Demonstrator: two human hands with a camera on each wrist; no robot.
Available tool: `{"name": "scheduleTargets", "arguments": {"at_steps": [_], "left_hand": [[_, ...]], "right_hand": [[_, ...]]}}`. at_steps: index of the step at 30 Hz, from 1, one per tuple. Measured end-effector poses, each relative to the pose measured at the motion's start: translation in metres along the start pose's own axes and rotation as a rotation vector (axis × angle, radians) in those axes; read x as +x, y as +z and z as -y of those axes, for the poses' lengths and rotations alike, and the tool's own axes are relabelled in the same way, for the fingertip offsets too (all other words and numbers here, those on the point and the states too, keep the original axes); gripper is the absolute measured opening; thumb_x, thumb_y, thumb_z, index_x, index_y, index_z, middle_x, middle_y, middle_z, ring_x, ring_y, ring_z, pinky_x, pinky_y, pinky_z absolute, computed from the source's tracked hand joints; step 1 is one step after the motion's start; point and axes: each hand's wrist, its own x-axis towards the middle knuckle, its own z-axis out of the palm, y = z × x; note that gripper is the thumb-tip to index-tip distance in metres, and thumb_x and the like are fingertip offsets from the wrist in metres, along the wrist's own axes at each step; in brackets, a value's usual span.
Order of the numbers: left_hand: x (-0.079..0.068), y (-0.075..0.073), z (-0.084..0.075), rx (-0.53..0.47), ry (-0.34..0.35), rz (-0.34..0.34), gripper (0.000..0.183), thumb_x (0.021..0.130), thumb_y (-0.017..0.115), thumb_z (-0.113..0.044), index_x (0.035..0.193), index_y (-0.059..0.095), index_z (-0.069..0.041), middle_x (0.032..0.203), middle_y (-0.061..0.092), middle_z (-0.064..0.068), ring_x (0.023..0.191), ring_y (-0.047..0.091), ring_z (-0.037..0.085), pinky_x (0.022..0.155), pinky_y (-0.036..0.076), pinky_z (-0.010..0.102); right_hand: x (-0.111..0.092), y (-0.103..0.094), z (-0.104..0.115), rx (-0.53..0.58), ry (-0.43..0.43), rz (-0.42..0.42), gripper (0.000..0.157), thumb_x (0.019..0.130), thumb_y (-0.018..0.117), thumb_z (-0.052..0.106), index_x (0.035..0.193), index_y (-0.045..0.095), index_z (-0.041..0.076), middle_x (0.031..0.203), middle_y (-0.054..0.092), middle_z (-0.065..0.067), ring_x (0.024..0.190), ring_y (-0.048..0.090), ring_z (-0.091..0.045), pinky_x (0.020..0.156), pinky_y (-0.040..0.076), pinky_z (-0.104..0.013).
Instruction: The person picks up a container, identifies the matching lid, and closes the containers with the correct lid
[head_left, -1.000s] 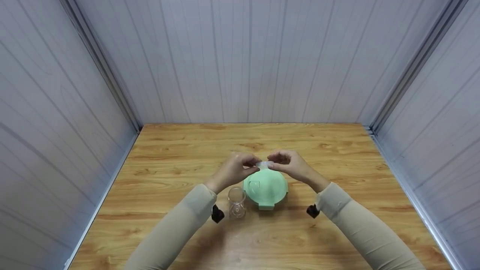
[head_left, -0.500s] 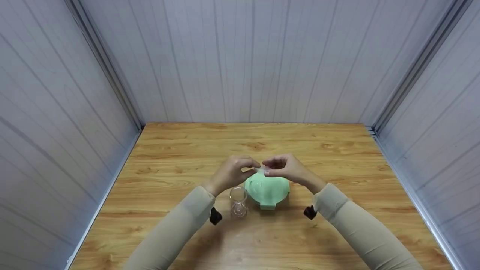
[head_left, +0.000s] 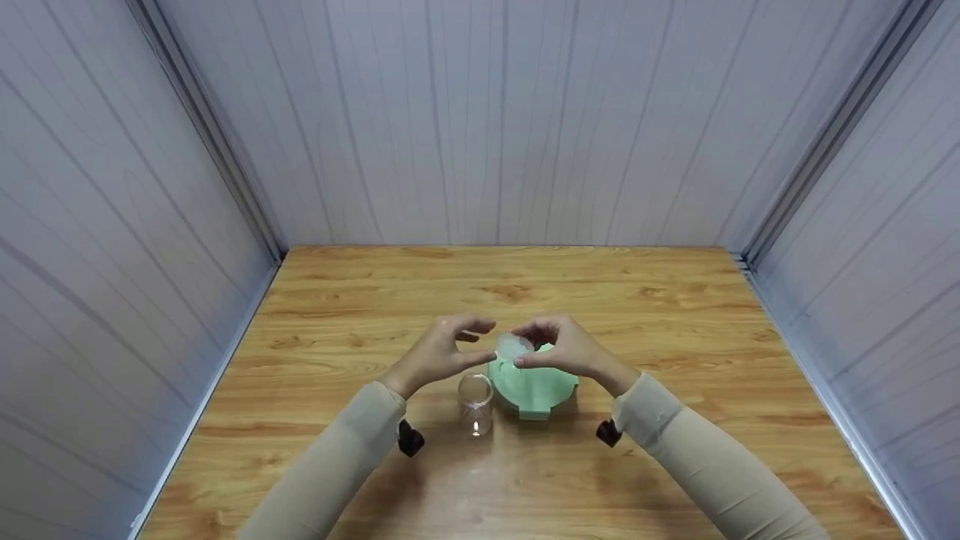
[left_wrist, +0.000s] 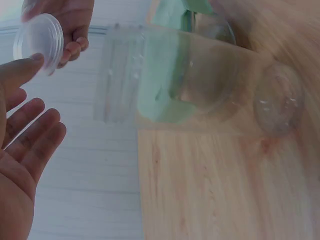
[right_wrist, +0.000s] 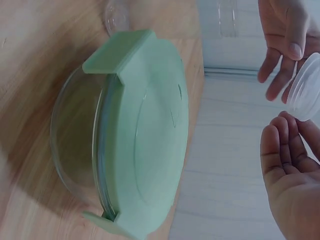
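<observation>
A round translucent plastic lid [head_left: 514, 346] is up in the air over the green-lidded glass bowl [head_left: 544, 386]. My right hand [head_left: 571, 349] holds it by the edge between thumb and fingers. Just left of the lid is my left hand [head_left: 442, 349], its fingers spread and its thumb tip close to the rim; whether the thumb touches cannot be told. A clear jar [head_left: 475, 405] without a cover stands on the table below my left hand, beside the bowl. In the right wrist view the bowl's green clip-on lid [right_wrist: 155, 130] sits on it, with side clips visible.
The wooden table [head_left: 360, 300] carries the jar and bowl close together near its middle. Pale panel walls [head_left: 465, 120] enclose it at the back and on both sides. A small black device [head_left: 410, 439] is strapped under each wrist.
The translucent lid has tipped to show its round face and moved slightly left. My left hand has let go of it and drawn back leftward, its fingers opening; my right hand keeps holding it.
</observation>
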Motion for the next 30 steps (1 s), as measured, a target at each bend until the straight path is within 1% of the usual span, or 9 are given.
{"name": "scheduleTargets", "arguments": {"at_steps": [7, 14, 16, 17, 19, 21, 24, 26, 30], "left_hand": [[-0.021, -0.005, 0.015, -0.112, -0.092, 0.006, 0.050, 0.097, 0.085, -0.019, 0.141, 0.068, -0.001, 0.140, 0.072, 0.021, 0.130, 0.068, 0.040, 0.108, 0.059, 0.056], [-0.043, -0.012, 0.026, -0.181, -0.151, 0.021, 0.060, 0.093, 0.088, -0.021, 0.144, 0.065, 0.001, 0.145, 0.068, 0.023, 0.134, 0.065, 0.044, 0.112, 0.056, 0.059], [-0.048, -0.012, 0.028, -0.186, -0.169, 0.035, 0.065, 0.092, 0.090, -0.023, 0.147, 0.063, -0.001, 0.146, 0.067, 0.022, 0.133, 0.065, 0.043, 0.112, 0.055, 0.058], [-0.050, -0.012, 0.029, -0.191, -0.178, 0.044, 0.068, 0.090, 0.091, -0.024, 0.147, 0.063, -0.001, 0.147, 0.067, 0.022, 0.134, 0.064, 0.044, 0.113, 0.055, 0.058], [-0.055, -0.011, 0.031, -0.200, -0.197, 0.060, 0.072, 0.088, 0.093, -0.025, 0.148, 0.062, -0.001, 0.148, 0.066, 0.022, 0.135, 0.063, 0.046, 0.114, 0.054, 0.059], [-0.059, -0.009, 0.034, -0.204, -0.213, 0.070, 0.074, 0.087, 0.094, -0.025, 0.148, 0.062, 0.000, 0.149, 0.066, 0.022, 0.136, 0.061, 0.048, 0.114, 0.053, 0.059], [-0.065, -0.006, 0.039, -0.206, -0.227, 0.078, 0.075, 0.085, 0.096, -0.024, 0.147, 0.062, 0.000, 0.149, 0.065, 0.023, 0.138, 0.060, 0.048, 0.115, 0.053, 0.060], [-0.068, -0.003, 0.042, -0.205, -0.229, 0.082, 0.075, 0.084, 0.096, -0.024, 0.146, 0.062, 0.001, 0.149, 0.064, 0.026, 0.137, 0.061, 0.047, 0.115, 0.053, 0.061], [-0.073, 0.004, 0.049, -0.209, -0.234, 0.097, 0.076, 0.084, 0.097, -0.024, 0.146, 0.062, 0.002, 0.148, 0.064, 0.027, 0.136, 0.062, 0.047, 0.114, 0.053, 0.062]], "right_hand": [[-0.003, 0.016, 0.003, -0.067, -0.038, -0.013, 0.052, 0.087, 0.093, 0.018, 0.131, 0.074, -0.003, 0.114, 0.077, -0.019, 0.100, 0.069, -0.022, 0.088, 0.057, -0.025], [-0.002, 0.030, 0.009, -0.108, -0.066, -0.006, 0.053, 0.086, 0.094, 0.019, 0.131, 0.074, -0.001, 0.115, 0.077, -0.014, 0.102, 0.069, -0.018, 0.096, 0.060, -0.050], [-0.002, 0.033, 0.010, -0.118, -0.074, -0.007, 0.054, 0.085, 0.095, 0.019, 0.130, 0.074, -0.001, 0.116, 0.077, -0.012, 0.103, 0.069, -0.017, 0.097, 0.060, -0.051], [-0.003, 0.034, 0.010, -0.123, -0.080, -0.008, 0.054, 0.084, 0.096, 0.019, 0.130, 0.074, -0.001, 0.116, 0.078, -0.012, 0.103, 0.069, -0.017, 0.097, 0.061, -0.051], [-0.003, 0.038, 0.011, -0.130, -0.093, -0.007, 0.055, 0.083, 0.096, 0.019, 0.129, 0.074, -0.001, 0.117, 0.078, -0.012, 0.103, 0.069, -0.017, 0.097, 0.061, -0.042], [-0.003, 0.041, 0.010, -0.135, -0.102, -0.001, 0.056, 0.082, 0.096, 0.019, 0.130, 0.074, -0.001, 0.118, 0.078, -0.014, 0.104, 0.071, -0.022, 0.097, 0.060, -0.037], [-0.002, 0.045, 0.010, -0.139, -0.113, 0.008, 0.056, 0.082, 0.096, 0.018, 0.130, 0.074, -0.001, 0.119, 0.078, -0.017, 0.106, 0.071, -0.029, 0.096, 0.059, -0.034], [-0.002, 0.047, 0.009, -0.149, -0.124, 0.008, 0.056, 0.082, 0.096, 0.018, 0.131, 0.074, 0.000, 0.119, 0.078, -0.017, 0.106, 0.071, -0.031, 0.096, 0.060, -0.036], [-0.002, 0.051, 0.008, -0.166, -0.177, -0.023, 0.055, 0.081, 0.096, 0.017, 0.128, 0.075, -0.001, 0.115, 0.078, -0.013, 0.101, 0.070, -0.019, 0.092, 0.061, -0.034]]}}
